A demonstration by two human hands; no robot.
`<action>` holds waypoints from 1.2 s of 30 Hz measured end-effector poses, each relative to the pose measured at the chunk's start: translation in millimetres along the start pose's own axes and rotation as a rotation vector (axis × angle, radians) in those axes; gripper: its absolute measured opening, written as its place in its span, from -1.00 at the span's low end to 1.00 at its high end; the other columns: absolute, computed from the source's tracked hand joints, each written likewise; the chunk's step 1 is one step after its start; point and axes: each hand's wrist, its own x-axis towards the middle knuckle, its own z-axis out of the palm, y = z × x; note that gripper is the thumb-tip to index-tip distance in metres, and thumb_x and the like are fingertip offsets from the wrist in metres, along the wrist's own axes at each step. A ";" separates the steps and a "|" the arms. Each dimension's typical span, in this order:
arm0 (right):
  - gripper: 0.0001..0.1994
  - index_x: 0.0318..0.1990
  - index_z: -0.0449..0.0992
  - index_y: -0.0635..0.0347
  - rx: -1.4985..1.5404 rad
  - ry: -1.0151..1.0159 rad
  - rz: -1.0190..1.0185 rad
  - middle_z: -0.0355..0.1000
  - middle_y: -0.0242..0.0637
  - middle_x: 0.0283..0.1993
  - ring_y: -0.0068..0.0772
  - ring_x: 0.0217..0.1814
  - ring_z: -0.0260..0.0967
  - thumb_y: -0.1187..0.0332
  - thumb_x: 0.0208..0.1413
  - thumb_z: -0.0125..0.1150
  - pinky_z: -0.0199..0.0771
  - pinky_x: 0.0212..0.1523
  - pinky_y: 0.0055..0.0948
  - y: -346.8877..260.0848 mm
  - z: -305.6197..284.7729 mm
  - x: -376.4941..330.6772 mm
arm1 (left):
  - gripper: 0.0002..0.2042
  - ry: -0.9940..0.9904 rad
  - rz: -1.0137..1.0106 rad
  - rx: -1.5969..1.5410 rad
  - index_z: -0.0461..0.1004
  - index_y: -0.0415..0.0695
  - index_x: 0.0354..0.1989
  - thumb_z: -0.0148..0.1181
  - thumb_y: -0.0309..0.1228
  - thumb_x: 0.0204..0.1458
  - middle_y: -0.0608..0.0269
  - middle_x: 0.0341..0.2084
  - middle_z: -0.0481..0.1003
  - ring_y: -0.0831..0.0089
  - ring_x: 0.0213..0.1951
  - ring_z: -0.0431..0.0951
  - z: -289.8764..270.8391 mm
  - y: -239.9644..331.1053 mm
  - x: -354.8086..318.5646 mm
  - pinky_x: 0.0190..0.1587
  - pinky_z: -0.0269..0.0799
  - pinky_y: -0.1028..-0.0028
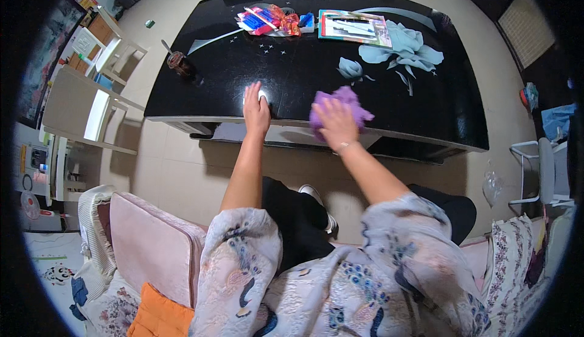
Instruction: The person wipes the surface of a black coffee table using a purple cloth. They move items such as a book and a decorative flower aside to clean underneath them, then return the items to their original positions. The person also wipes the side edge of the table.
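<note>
My left hand (257, 113) rests at the near edge of a glossy black table (231, 87), fingers stretched out. A small bright white patch shows beside its thumb; I cannot tell whether it is an object or glare. Under my right hand (336, 124) is a bunched, fluffy purple cloth (350, 101), held against the tabletop near the same edge. Some of the cloth sticks out past the fingers on both sides. To the left of my left hand stands a dark brown glass jar (179, 63) with a handle or spoon rising from it.
Red and blue packets (274, 21) lie at the table's far side, beside a flat boxed set (354, 28). Blue-grey flowers (401, 48) decorate the top. White chairs (91, 102) stand left; a pink cushion (149, 239) and an orange cushion (159, 312) lie near me.
</note>
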 end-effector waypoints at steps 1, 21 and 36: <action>-0.22 0.31 0.19 -0.16 -0.017 0.001 0.006 0.12 -0.31 0.36 -0.20 0.41 0.00 0.10 -0.14 0.38 -0.07 0.36 -0.08 21.8 -7.9 -16.7 | -0.59 0.055 0.030 0.106 0.29 -0.10 0.21 -0.06 -0.45 0.15 0.01 0.24 0.26 0.06 0.35 0.09 0.2 -5.6 7.4 0.35 -0.03 0.18; -0.49 0.21 0.34 0.05 -0.010 0.044 -0.236 0.11 -0.26 0.38 -0.18 0.43 0.01 0.18 0.07 0.10 -0.05 0.37 -0.13 -103.5 38.6 91.7 | -0.51 -0.068 -0.209 -0.631 0.18 -0.23 0.29 -0.15 -0.47 0.13 0.02 0.25 0.25 0.25 0.31 0.18 2.5 -28.3 39.8 0.33 -0.01 0.35; -0.19 0.35 0.11 -0.07 -0.095 -0.107 -0.326 0.11 -0.21 0.37 -0.10 0.39 0.04 0.16 -0.09 0.37 0.02 0.35 -0.11 -32.2 -4.8 44.7 | -0.57 0.364 -0.085 0.505 0.31 0.12 0.22 -0.02 -0.17 0.14 0.23 0.22 0.30 0.22 0.31 0.17 -59.9 -133.5 39.2 0.32 -0.05 0.04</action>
